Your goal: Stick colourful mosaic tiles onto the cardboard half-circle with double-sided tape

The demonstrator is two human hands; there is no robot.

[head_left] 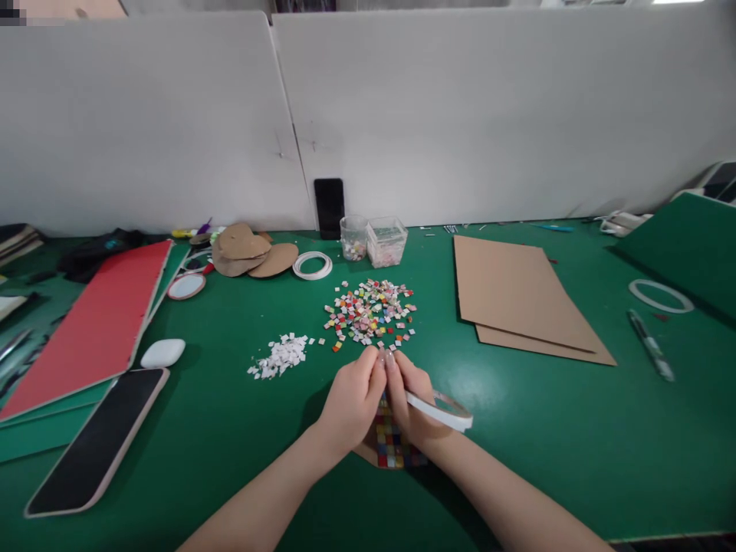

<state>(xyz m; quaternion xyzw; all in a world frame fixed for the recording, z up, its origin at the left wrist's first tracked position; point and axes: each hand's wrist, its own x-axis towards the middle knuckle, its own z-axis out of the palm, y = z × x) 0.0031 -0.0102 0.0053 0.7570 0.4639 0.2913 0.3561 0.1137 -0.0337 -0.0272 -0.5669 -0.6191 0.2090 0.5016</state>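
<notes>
My left hand (352,399) and my right hand (415,399) meet at the thumbs and fingertips in the middle of the table. Both are closed, and whatever lies between the fingertips is too small to make out. A thin white roll of tape (445,414) hangs from my right hand, tilted, with part of it hidden by the fingers. Below my hands is a round cardboard piece (366,454), partly covered by rows of colourful mosaic tiles (392,445). Just beyond the fingertips lies a pile of loose coloured tiles (371,310). White paper scraps (281,356) are heaped to its left.
Two clear containers (386,244) and an upright phone (330,208) stand by the grey partition (460,115). Cardboard sheets (517,295) and a marker (651,345) lie right. A large phone (97,445), white case (163,353) and red board (97,326) lie left.
</notes>
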